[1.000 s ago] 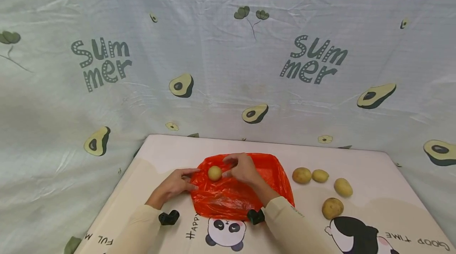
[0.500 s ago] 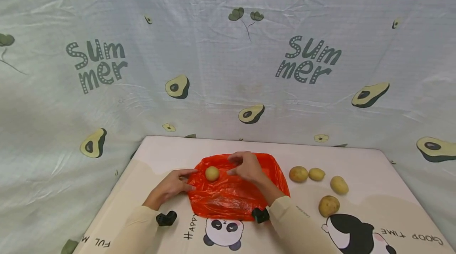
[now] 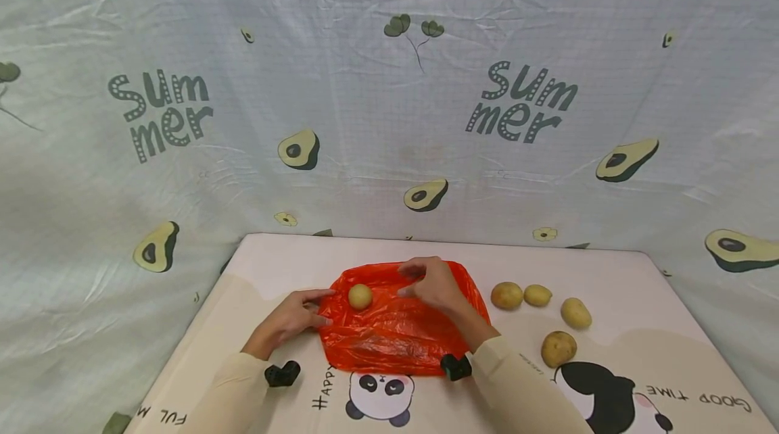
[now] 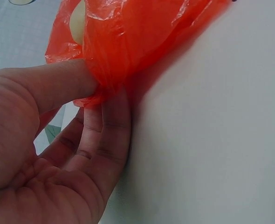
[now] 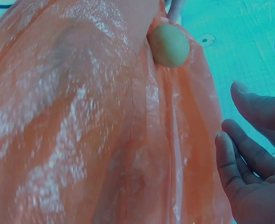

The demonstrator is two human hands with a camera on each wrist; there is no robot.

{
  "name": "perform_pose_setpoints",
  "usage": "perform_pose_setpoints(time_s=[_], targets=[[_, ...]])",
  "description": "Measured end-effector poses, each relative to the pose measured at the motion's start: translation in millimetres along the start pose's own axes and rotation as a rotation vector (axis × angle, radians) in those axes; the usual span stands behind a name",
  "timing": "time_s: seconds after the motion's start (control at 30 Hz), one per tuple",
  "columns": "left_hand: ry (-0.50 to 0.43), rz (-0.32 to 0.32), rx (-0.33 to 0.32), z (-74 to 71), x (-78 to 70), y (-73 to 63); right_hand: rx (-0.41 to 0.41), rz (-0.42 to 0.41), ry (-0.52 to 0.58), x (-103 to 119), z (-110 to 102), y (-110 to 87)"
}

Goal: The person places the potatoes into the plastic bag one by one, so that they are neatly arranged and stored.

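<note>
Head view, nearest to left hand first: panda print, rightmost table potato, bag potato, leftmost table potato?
1. Bag potato: right of left hand
2. Panda print: near side of red bag
3. Leftmost table potato: right of red bag
4. Rightmost table potato: farther right

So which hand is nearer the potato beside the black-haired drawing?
Right. The right hand is over the bag, left of that potato; the left hand pinches the bag's left edge.
</note>
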State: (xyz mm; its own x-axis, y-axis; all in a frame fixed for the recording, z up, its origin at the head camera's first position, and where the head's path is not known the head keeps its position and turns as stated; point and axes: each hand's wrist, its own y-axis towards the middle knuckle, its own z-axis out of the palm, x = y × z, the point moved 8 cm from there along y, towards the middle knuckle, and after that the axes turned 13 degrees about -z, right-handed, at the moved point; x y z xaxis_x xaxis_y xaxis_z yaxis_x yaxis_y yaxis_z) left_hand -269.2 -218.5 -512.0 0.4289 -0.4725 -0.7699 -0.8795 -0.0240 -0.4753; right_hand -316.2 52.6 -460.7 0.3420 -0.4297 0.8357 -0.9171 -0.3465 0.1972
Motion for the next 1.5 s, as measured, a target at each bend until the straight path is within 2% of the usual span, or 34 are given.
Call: perform_pose_setpoints(time_s=[0.63,1.5], targets=[[0.044,-0.009,-0.024,0.9,-0.1,0.1,-0.031,0.055,-0.059,-11.9,-26.8,-11.1],[0.049,0.007,-0.018,0.6,0.6,1.3,-0.073,0.076,-0.015,-25.1,-62.5,-30.0]])
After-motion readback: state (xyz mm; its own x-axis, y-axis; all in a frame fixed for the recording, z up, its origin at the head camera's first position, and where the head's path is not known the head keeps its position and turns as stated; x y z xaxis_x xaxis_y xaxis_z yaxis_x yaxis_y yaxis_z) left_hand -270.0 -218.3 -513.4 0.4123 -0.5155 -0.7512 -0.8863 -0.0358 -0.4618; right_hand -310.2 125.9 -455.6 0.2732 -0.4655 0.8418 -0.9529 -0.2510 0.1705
